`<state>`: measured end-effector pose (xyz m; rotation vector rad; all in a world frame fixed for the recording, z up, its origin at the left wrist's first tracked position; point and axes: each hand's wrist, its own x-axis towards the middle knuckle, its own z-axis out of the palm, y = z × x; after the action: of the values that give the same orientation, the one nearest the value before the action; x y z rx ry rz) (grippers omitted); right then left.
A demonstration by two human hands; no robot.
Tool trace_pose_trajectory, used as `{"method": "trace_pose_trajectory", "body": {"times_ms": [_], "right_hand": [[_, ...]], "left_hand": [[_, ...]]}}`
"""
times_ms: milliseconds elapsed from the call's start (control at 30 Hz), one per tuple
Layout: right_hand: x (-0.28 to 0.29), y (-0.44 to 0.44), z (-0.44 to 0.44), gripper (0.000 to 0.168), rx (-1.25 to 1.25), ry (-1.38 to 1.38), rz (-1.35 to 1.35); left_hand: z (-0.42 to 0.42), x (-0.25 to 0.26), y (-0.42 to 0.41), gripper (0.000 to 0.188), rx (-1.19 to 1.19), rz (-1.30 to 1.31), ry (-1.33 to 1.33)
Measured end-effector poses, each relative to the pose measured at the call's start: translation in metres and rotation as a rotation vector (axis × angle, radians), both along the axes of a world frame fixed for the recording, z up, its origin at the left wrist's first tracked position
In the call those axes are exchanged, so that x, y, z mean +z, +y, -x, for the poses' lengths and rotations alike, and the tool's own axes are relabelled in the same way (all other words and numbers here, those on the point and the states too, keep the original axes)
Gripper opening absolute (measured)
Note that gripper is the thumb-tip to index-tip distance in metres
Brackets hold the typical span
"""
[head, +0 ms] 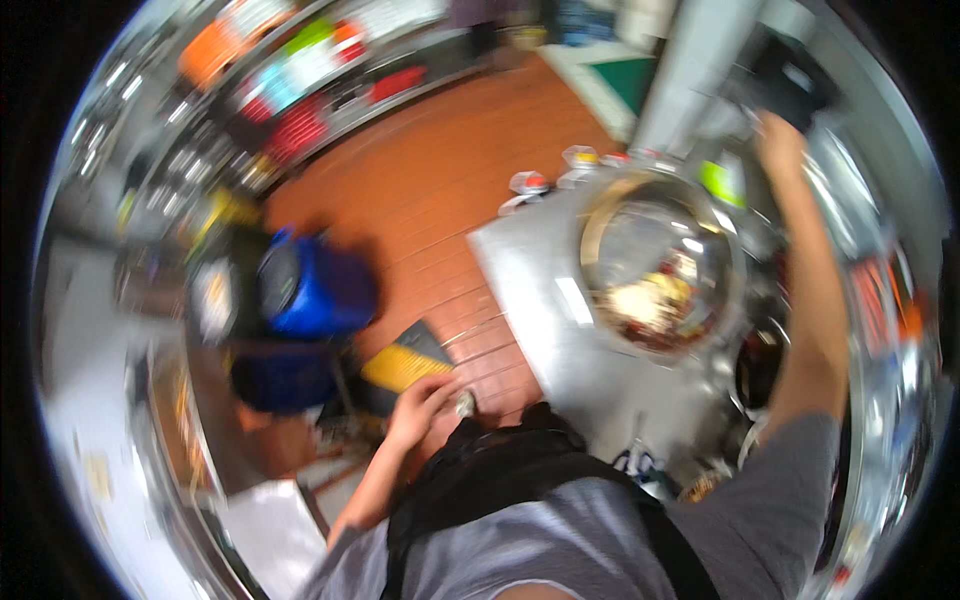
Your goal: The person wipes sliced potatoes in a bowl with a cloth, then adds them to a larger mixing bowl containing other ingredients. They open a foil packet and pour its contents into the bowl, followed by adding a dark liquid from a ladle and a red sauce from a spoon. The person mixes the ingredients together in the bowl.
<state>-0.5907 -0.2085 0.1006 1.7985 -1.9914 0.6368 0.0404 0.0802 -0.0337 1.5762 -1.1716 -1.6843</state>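
Note:
My right arm stretches past a large metal bowl, and my right hand is at a dark boxy object by the wall. Blur hides whether its fingers grip anything. In the bowl lie a pale heap, some yellow pieces and dark red bits, on one side. My left hand hangs low in front of my apron, fingers loosely apart, holding nothing. The bowl stands on a steel table. A bright green-and-white item sits between the bowl and my right forearm.
Small containers with red and yellow tops stand at the table's far edge. A dark-filled pot and scissors-like handles are nearer me. Blue bins stand left on the red tiled floor, near a yellow-and-grey object. Shelves line the far side.

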Motion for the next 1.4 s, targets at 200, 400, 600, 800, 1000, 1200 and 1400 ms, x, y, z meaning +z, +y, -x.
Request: {"method": "trace_pose_trajectory", "body": {"times_ms": [200, 400, 600, 800, 1000, 1200, 1400], "right_hand": [[-0.010, 0.138, -0.298, 0.009, 0.569, -0.706, -0.510], [-0.067, 0.207, -0.531, 0.024, 1.038, -0.413, -0.418], [-0.052, 0.223, -0.628, 0.051, 0.920, -0.689, -0.489], [-0.129, 0.243, -0.624, 0.028, 0.573, -1.152, -0.816], [-0.156, 0.314, -0.601, 0.024, 0.421, -1.028, -0.938], [-0.169, 0.334, -0.590, 0.025, 0.345, -0.837, -0.945], [-0.164, 0.355, -0.566, 0.032, 0.159, -0.691, -0.851]], "left_hand": [[0.028, 0.019, -0.054, 0.053, -0.051, 0.070, 0.431], [-0.013, 0.012, -0.079, 0.041, 0.499, -0.113, 0.875], [-0.185, 0.014, -0.087, 0.041, 0.590, -0.231, 0.509], [-0.425, -0.033, -0.147, 0.035, 0.964, -0.100, 0.752], [-0.712, 0.026, -0.257, 0.090, 1.434, 0.357, -0.164], [-0.752, -0.043, -0.309, 0.044, 0.856, 0.580, -0.082], [-0.420, -0.114, -0.228, 0.048, 0.061, -0.108, -0.059]]}}
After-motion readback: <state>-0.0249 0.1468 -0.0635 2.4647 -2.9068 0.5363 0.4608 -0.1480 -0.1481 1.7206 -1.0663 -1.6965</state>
